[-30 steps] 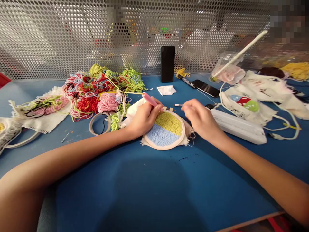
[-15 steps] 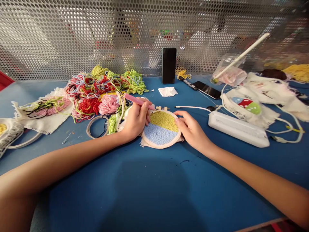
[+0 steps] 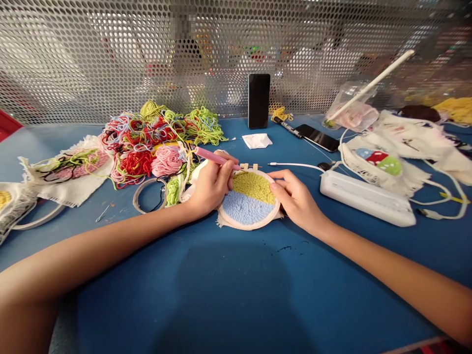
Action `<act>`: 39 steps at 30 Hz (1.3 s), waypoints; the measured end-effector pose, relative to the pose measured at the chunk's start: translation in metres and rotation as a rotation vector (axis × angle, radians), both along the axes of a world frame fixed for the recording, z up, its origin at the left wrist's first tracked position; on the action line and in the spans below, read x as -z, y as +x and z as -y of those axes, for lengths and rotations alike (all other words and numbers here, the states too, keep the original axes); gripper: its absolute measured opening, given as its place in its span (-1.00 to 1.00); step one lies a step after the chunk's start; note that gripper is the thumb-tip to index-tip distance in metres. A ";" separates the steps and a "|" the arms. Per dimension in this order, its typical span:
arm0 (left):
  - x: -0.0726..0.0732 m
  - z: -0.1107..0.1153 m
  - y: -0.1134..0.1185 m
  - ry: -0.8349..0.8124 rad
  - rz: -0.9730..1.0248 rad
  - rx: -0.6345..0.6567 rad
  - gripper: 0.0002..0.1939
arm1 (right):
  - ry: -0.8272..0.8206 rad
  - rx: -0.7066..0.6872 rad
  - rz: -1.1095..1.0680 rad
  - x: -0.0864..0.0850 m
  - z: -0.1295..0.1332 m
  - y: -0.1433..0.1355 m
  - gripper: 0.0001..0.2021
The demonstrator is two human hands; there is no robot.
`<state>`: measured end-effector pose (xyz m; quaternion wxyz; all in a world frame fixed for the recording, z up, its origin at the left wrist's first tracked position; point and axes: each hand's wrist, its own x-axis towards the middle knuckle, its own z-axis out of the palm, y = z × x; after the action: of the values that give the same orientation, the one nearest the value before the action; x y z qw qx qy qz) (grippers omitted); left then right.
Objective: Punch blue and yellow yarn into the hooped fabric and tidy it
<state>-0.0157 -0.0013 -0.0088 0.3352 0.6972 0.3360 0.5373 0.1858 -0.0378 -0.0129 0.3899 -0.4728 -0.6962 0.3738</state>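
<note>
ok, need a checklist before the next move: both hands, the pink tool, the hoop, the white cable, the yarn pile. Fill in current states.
1. Left hand gripping the pink tool: ok.
2. Right hand holding the hoop at its right rim: ok.
3. Tool tip touching the yellow-green stitching: cannot tell, too small to make out.
4. Tool threaded: cannot tell at this size.
5. White cable clear of the hoop: ok, its near end lies beyond the upper right rim, not touching.
6. Yarn pile untangled: not ok, several colours are heaped together.
</note>
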 end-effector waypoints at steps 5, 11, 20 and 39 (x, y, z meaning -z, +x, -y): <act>-0.010 -0.008 0.001 0.127 -0.219 -0.037 -0.75 | -0.037 -0.017 -0.076 0.000 0.000 -0.001 -0.75; -0.009 -0.015 0.006 0.185 -0.436 -0.030 -0.78 | -0.088 -0.044 -0.151 -0.004 0.001 -0.003 -0.75; 0.000 -0.016 0.002 0.031 -0.151 -0.063 -0.75 | -0.086 0.058 -0.127 -0.005 -0.003 -0.007 -0.75; 0.002 -0.013 0.002 0.039 -0.029 -0.030 -0.75 | -0.093 0.036 -0.108 -0.002 -0.006 -0.005 -0.74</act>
<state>-0.0140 0.0113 -0.0106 0.3086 0.7061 0.3407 0.5386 0.1808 -0.0323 -0.0107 0.4110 -0.4823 -0.6473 0.4236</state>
